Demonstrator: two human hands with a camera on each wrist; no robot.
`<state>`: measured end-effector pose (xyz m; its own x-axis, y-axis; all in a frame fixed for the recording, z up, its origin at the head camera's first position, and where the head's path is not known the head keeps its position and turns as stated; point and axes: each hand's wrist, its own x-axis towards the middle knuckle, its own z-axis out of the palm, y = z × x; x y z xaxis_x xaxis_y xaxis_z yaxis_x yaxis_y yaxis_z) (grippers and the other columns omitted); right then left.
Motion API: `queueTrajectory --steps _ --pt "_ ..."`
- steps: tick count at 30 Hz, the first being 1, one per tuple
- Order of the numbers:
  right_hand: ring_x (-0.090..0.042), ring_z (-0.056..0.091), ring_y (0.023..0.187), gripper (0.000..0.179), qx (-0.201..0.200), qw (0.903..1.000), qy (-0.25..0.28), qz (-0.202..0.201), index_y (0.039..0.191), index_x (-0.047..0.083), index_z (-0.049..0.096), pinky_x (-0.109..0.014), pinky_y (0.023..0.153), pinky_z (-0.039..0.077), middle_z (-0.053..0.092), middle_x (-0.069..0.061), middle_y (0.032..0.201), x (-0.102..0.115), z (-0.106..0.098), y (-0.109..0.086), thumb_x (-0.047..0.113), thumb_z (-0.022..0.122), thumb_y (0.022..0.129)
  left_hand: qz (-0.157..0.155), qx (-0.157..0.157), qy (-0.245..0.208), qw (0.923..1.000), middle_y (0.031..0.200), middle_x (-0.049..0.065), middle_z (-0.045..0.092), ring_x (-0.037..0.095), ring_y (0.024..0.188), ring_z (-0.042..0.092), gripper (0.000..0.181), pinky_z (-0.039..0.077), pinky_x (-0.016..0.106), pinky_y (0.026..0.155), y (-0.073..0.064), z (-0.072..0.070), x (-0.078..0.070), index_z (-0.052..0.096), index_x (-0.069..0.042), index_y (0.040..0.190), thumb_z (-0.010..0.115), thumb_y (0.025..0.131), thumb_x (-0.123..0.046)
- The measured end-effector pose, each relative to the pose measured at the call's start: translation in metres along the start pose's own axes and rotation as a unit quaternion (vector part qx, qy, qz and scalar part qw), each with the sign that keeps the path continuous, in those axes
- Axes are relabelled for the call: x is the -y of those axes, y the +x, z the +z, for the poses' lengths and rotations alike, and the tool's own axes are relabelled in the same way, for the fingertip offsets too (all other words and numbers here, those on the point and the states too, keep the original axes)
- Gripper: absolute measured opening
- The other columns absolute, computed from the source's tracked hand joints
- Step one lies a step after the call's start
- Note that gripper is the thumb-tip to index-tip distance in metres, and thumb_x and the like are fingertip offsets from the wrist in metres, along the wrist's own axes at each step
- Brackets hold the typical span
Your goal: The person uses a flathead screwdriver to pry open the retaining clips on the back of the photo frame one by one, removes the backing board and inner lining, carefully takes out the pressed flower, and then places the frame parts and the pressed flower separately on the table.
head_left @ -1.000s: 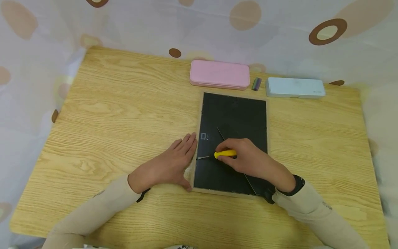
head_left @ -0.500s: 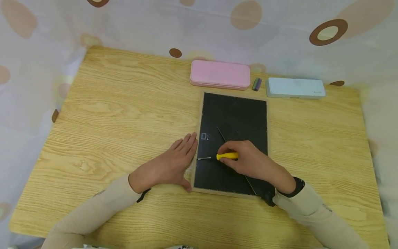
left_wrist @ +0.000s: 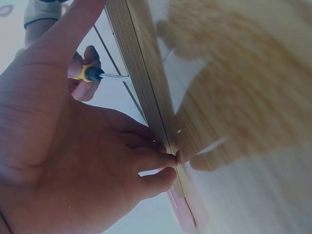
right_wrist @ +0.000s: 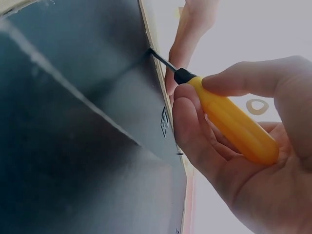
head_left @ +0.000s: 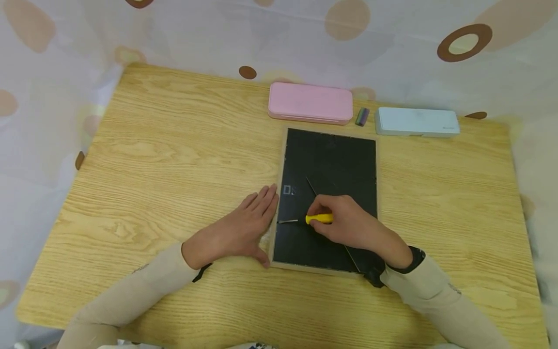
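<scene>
A picture frame (head_left: 331, 165) lies face down, its black backing up inside a thin light-wood border. My right hand (head_left: 348, 223) holds a screwdriver (head_left: 319, 218) by its yellow handle, pinched between thumb and fingers. Its metal shaft points left, and the tip meets the inner edge of the left border, seen close up in the right wrist view (right_wrist: 168, 62). My left hand (head_left: 244, 232) rests on the table with fingers extended, their tips against the frame's left side. In the left wrist view those fingers (left_wrist: 156, 158) touch the wooden border. A thin diagonal line crosses the backing, partly hidden under my right hand.
Behind the frame stand a pink pencil case (head_left: 310, 103) and a pale blue case (head_left: 417, 121), with a small multicoloured block (head_left: 362, 117) between them. A spotted cloth (head_left: 187, 34) hangs along the back of the wooden table (head_left: 174, 145).
My right hand and the screwdriver handle have shifted slightly to the right, while the tip stays at the frame's left edge. My left hand keeps its place against the frame.
</scene>
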<state>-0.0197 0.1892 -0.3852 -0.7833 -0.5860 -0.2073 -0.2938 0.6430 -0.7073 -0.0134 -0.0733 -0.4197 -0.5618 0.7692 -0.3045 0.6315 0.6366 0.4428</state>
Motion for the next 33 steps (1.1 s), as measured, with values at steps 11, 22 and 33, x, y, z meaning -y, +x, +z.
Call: queueTrajectory --steps 11,22,33 --pt "-0.013 0.067 0.082 0.009 0.004 0.9997 0.019 0.017 0.094 0.011 0.067 -0.034 0.076 0.055 0.071 0.001 0.093 -0.0029 0.0016 0.0024 0.005 0.073 0.089 -0.009 0.010 0.000 0.9999 0.163 0.027 -0.010 0.037 0.152 -0.003 0.145 0.010 0.049 0.121 0.0031 -0.0015 -0.0003 0.005 0.011 0.155 0.087 0.062 -0.063" --pt "-0.012 0.065 0.081 0.009 0.017 0.9981 0.049 0.034 0.095 0.010 0.066 -0.033 0.074 0.053 0.071 0.001 0.093 -0.0049 0.0022 0.0047 0.006 0.072 0.090 -0.012 0.008 0.002 0.9999 0.162 0.030 -0.008 0.038 0.152 -0.001 0.147 0.012 0.051 0.120 0.0044 -0.0007 -0.0018 0.007 0.013 0.154 0.089 0.059 -0.063" --pt "-0.013 0.065 0.075 0.005 0.043 0.9896 0.112 0.078 0.096 0.007 0.065 -0.035 0.070 0.052 0.072 -0.003 0.087 -0.0078 -0.0003 0.0100 0.005 0.069 0.092 -0.010 0.008 -0.006 0.9999 0.162 0.029 -0.009 0.038 0.152 -0.002 0.147 0.012 0.050 0.120 0.0054 0.0008 -0.0032 0.006 0.012 0.155 0.090 0.058 -0.062"
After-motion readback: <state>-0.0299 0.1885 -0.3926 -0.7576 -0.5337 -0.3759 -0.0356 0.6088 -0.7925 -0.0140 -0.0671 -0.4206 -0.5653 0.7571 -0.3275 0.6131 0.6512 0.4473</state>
